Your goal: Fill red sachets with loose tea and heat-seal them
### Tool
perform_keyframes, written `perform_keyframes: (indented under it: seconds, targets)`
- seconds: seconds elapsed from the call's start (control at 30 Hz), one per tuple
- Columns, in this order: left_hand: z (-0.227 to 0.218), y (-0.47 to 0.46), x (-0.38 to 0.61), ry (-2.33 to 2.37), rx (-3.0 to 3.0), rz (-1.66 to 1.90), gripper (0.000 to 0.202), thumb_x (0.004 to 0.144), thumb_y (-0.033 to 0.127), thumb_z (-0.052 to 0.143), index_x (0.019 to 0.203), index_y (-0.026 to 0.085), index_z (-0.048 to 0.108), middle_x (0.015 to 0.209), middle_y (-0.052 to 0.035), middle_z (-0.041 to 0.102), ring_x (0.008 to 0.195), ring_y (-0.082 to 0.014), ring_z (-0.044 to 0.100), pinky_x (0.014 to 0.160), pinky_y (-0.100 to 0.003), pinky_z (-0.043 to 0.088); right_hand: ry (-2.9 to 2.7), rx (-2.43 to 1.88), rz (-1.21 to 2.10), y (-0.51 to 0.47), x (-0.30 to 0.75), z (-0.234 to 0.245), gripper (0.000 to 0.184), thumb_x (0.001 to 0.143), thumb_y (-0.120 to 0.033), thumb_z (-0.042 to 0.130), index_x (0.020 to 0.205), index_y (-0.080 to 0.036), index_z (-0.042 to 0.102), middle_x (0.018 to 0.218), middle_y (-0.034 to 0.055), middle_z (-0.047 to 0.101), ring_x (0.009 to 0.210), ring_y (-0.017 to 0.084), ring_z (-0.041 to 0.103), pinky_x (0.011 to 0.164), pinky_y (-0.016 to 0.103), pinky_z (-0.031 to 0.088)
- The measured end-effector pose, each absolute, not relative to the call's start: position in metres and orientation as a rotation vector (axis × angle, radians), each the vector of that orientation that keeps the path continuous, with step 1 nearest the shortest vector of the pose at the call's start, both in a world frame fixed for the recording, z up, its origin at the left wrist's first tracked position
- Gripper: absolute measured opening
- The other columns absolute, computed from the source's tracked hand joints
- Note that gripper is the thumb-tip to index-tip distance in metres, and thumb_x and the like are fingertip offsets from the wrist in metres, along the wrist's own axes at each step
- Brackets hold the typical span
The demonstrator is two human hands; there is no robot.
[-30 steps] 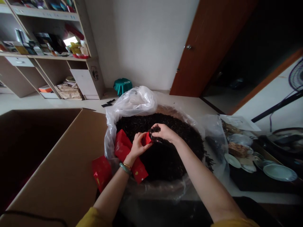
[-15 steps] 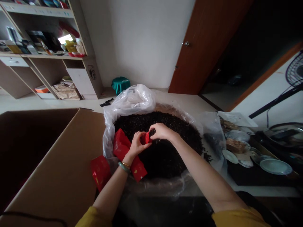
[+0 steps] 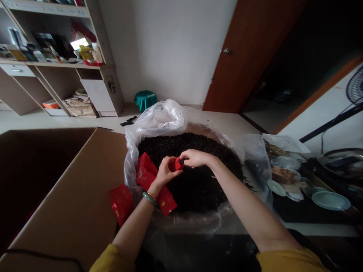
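Note:
My left hand (image 3: 165, 172) is wrapped round a small red packet (image 3: 178, 164), its mouth facing right. At that mouth my right hand (image 3: 194, 158) is closed, fingertips pinching a bit of dark dried leaves (image 3: 185, 160). Both hands are over a large heap of loose dark dried leaves, like tea (image 3: 187, 141), in a clear plastic bag (image 3: 132, 145) with its top folded open. Under my left wrist, a long red foil bag (image 3: 146, 172) lies across the heap's left side. Another red pouch (image 3: 121, 202) sits further left, by the bag's edge. The packet's inside is hidden.
A big open cardboard box (image 3: 82, 181) stands at the left. To the right are bowls and dishes (image 3: 330, 199) on a dark surface, with a fan (image 3: 355, 88) above. Behind are a shelf unit (image 3: 100, 96), a green covered bin (image 3: 145, 100) and a brown door (image 3: 241, 56).
My right fingers have moved slightly, and the pinched leaves are now at the packet's mouth with less of them showing. My left hand keeps its hold. The whole view has shifted slightly.

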State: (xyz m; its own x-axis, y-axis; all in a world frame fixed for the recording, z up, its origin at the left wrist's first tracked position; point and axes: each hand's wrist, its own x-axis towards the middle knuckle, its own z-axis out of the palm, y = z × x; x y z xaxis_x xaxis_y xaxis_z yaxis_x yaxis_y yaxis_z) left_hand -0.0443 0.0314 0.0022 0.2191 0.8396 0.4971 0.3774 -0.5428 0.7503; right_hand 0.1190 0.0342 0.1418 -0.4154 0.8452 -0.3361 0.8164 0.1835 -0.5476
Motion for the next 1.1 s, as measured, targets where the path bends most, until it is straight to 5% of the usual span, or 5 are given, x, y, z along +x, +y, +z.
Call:
perform_keyframes:
  seconds: [0.3,0.5,0.67,0.8,1.1]
  targets:
    - [0.005,0.031,-0.044,1.086,1.993,1.232,0.057,0.060,0.049,0.078,0.104,0.019,0.057,0.090,-0.0041,0.058,0.082,-0.0195,0.057,0.073,-0.033,0.048,-2.381,-1.686,0.689,0.032,0.107,0.136,0.019,0.073,-0.013,0.057,0.076,-0.019,0.074,0.057,-0.0018,0.064,0.043,0.008,0.055,0.050,0.019,0.039]
    - [0.003,0.032,-0.044,1.046,1.873,1.278,0.064,0.058,0.047,0.080,0.109,0.018,0.055,0.094,-0.0046,0.062,0.083,-0.0189,0.060,0.076,-0.033,0.050,-2.289,-1.626,0.942,0.031,0.115,0.130,0.032,0.090,-0.034,0.045,0.091,-0.017,0.072,0.049,-0.0020,0.059,0.042,0.009,0.054,0.049,0.018,0.038]
    - [0.003,0.030,-0.044,0.956,1.817,1.180,0.063,0.057,0.046,0.081,0.107,0.016,0.058,0.092,-0.0048,0.065,0.078,-0.0165,0.061,0.070,-0.028,0.050,-2.719,-1.442,0.880,0.028,0.118,0.127,0.025,0.074,-0.043,0.067,0.086,-0.022,0.074,0.077,0.0000,0.070,0.061,0.011,0.059,0.058,0.018,0.038]
    - [0.001,0.032,-0.044,0.902,1.685,1.123,0.071,0.054,0.048,0.082,0.112,0.016,0.057,0.092,-0.0052,0.067,0.076,-0.0170,0.063,0.069,-0.029,0.052,-2.700,-1.535,0.721,0.026,0.116,0.126,0.024,0.084,-0.039,0.056,0.086,-0.023,0.075,0.082,0.0019,0.072,0.072,0.014,0.062,0.065,0.020,0.038]
    - [0.009,0.028,-0.041,0.818,1.569,1.042,0.055,0.082,0.061,0.049,0.105,0.014,0.066,0.093,-0.0077,0.070,0.087,-0.0208,0.063,0.079,-0.031,0.049,-2.532,-1.610,0.738,0.023,0.123,0.137,0.030,0.091,-0.037,0.045,0.096,-0.020,0.070,0.087,0.0049,0.071,0.075,0.017,0.065,0.064,0.023,0.043]
